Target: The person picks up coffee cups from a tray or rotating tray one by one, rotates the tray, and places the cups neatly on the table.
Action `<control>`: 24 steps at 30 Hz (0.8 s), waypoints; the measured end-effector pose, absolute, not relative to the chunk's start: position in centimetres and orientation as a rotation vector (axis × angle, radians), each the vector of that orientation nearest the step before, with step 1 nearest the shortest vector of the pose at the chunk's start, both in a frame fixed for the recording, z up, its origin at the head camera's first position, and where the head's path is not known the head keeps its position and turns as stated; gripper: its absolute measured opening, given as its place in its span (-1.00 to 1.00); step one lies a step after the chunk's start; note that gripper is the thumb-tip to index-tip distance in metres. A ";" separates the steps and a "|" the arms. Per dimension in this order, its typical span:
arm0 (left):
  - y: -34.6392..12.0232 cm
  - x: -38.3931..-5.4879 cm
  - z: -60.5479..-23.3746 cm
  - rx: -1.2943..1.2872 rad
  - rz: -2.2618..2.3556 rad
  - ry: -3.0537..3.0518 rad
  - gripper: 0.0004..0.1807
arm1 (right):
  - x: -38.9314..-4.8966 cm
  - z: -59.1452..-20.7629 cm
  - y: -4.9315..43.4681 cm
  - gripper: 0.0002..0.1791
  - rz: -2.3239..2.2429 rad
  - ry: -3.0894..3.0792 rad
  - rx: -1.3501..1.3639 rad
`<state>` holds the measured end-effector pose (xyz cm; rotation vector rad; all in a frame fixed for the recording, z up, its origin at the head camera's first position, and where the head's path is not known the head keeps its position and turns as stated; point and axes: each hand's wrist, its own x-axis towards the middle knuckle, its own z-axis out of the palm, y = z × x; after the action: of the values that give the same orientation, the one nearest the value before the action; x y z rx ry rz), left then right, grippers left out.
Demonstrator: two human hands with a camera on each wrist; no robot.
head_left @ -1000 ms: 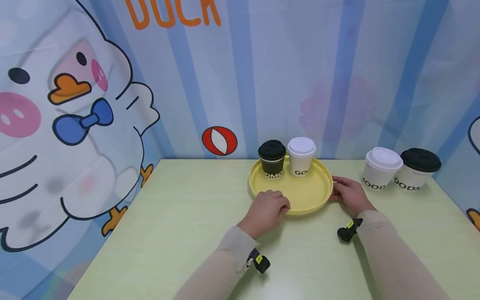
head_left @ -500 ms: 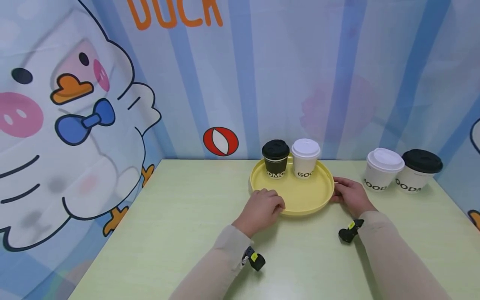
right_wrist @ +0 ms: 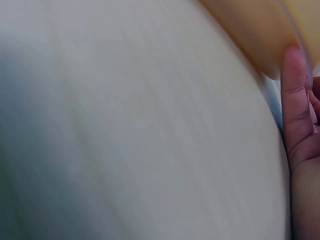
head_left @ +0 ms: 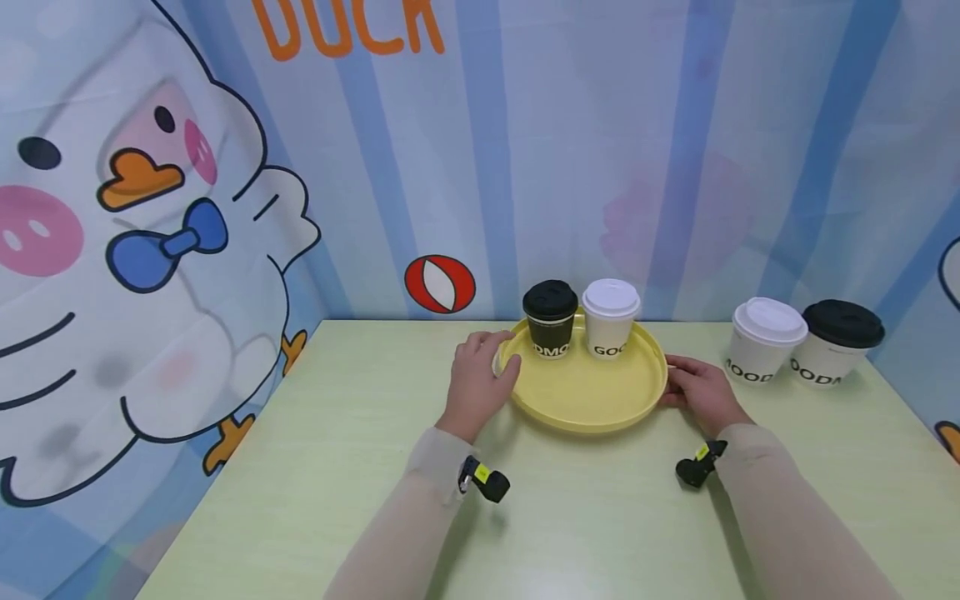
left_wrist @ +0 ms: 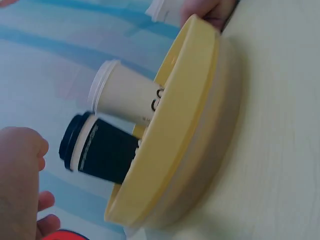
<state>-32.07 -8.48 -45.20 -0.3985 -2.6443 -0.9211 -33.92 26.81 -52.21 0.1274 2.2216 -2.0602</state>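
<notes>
A round yellow tray (head_left: 592,396) lies near the table's back edge. Two lidded paper cups stand upright on its far part: a black cup (head_left: 551,325) with a black lid and, just right of it, a white cup (head_left: 611,325) with a white lid. My left hand (head_left: 474,387) is beside the tray's left rim, fingers loosely spread; in the left wrist view a gap separates its fingers (left_wrist: 46,201) from the tray's wall. At the right rim my right hand (head_left: 703,390) holds the tray, its thumb (right_wrist: 296,100) against the outer wall and the other fingers partly hidden.
Right of my right hand, a white-lidded cup (head_left: 765,337) and a wider black-lidded cup (head_left: 836,342) stand side by side on the pale green table (head_left: 360,467). A printed duck curtain (head_left: 555,150) rises directly behind the table's back edge.
My left hand has moved from the tray's front rim leftward and back to its left side, and its fingers have spread. Both cups on the tray shifted slightly right. My right hand stays put.
</notes>
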 end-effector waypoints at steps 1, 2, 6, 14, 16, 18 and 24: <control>-8.7 -32.3 -45.4 -0.359 -0.964 -2.649 -0.57 | -33.9 -52.2 26.8 -0.42 -2.063 2.216 0.129; -8.9 -32.6 -45.7 -0.320 -0.995 -2.667 -0.54 | -33.9 -52.2 26.8 -0.43 -2.070 2.208 0.133; -9.0 -33.2 -47.2 -0.229 -1.115 -2.738 -0.45 | -34.0 -52.3 26.8 -0.43 -2.071 2.206 0.133; -8.6 -33.7 -49.8 -0.239 -1.259 -2.733 -0.36 | -34.0 -52.2 26.8 -0.43 -2.062 2.227 0.132; -8.5 -33.7 -50.1 -0.247 -1.301 -2.730 -0.37 | -33.9 -52.1 26.7 -0.42 -2.058 2.228 0.137; -8.5 -33.7 -50.3 -0.271 -1.329 -2.720 -0.39 | -33.9 -52.1 26.7 -0.42 -2.058 2.227 0.137; -8.5 -34.0 -51.5 -0.350 -1.312 -2.691 -0.47 | -33.9 -52.1 26.8 -0.43 -2.064 2.220 0.143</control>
<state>-34.03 -8.52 -51.51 -0.3500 -2.6910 -1.3119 -33.88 26.83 -52.10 0.1427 2.2196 -2.0636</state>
